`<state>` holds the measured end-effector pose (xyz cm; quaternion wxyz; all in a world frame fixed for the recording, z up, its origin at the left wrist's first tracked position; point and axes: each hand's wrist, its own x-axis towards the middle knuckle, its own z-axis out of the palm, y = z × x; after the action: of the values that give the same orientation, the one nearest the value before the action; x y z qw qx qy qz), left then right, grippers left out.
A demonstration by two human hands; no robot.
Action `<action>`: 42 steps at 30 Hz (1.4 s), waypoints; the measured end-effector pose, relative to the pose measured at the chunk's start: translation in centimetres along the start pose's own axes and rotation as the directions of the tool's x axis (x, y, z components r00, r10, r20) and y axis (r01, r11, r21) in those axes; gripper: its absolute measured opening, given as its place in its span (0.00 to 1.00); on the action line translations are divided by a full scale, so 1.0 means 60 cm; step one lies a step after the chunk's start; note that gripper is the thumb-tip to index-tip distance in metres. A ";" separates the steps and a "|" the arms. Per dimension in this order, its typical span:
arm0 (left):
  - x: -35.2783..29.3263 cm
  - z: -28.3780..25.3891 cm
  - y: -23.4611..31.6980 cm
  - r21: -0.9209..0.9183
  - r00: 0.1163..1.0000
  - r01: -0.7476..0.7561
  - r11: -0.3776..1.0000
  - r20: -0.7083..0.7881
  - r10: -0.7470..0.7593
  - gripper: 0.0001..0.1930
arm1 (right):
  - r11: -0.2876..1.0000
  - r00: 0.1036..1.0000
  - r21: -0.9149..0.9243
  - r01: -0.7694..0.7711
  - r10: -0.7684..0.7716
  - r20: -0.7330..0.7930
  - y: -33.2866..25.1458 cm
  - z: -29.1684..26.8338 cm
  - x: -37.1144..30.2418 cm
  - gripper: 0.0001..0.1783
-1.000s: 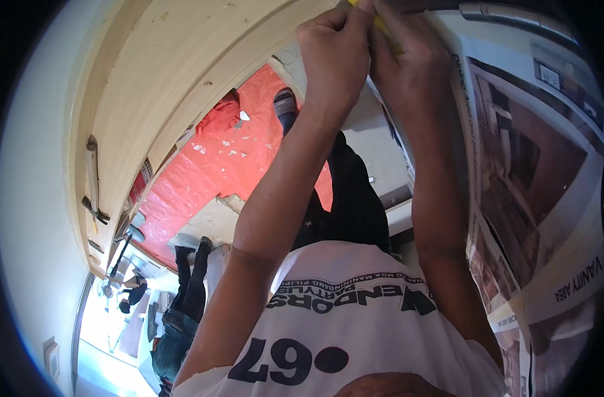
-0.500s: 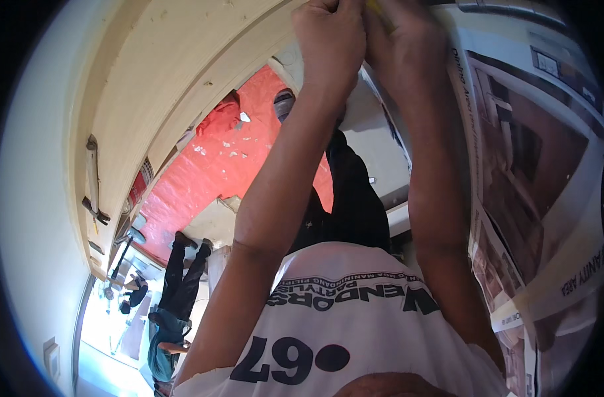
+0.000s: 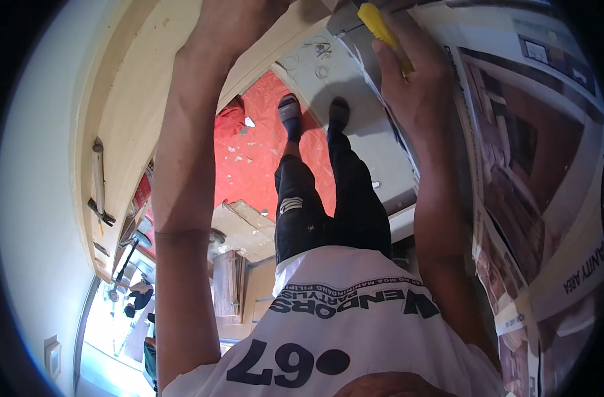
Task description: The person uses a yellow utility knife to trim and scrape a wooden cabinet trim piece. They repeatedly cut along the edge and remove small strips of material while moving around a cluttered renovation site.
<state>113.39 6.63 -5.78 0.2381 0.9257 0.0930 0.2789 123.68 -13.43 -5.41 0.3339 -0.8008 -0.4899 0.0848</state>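
Observation:
At the top edge, my left hand is over the pale wooden ledge, its fingers cut off by the frame. My right hand, in shadow at the upper right, has its fingers closed around a slim yellow tool shaped like a utility knife. The tool's tapered end points up and left, and no blade can be made out. Just left of that hand is a dark grey edge or panel, partly cut off by the frame.
A claw hammer lies on the ledge at left. Printed sheets with room pictures hang along the right. Below are a red floor sheet with scraps and stacked wooden boards. Another person is far off at lower left.
My hands, together at the top before, have parted; the left moved left along the ledge. The yellow tool now shows plainly in my right hand. A nearer person at lower left is mostly hidden.

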 end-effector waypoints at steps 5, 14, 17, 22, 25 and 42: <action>0.013 0.011 0.005 0.051 0.994 -0.008 0.999 0.109 0.002 0.07 | 0.997 0.999 0.075 0.031 -0.028 -0.036 0.020 0.018 -0.002 0.21; 0.031 0.025 -0.025 0.016 0.979 -0.190 0.982 0.085 0.188 0.05 | 0.997 1.000 0.083 0.005 -0.006 0.007 0.000 0.015 0.012 0.21; 0.043 0.033 -0.037 -0.111 0.969 -0.219 0.969 0.095 0.230 0.05 | 0.999 0.999 0.024 0.040 -0.040 -0.012 0.005 0.021 0.011 0.21; 0.050 0.030 -0.063 -0.081 0.985 -0.144 0.986 0.082 0.151 0.03 | 0.997 0.996 -0.010 0.071 -0.072 -0.044 0.002 0.035 0.018 0.20; 0.049 0.022 -0.069 -0.062 0.999 0.034 0.998 0.022 -0.033 0.03 | 0.996 0.995 -0.020 0.088 -0.088 -0.049 -0.001 0.038 0.025 0.20; -0.038 0.136 0.125 -0.900 0.394 0.422 -0.105 0.286 -0.874 0.14 | 0.999 0.999 0.037 0.029 -0.027 -0.039 -0.012 0.024 0.040 0.18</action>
<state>116.35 -3.73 -9.13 0.7748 0.3542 0.4296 0.2993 123.69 -10.55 -5.62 0.3591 -0.7890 -0.4930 0.0739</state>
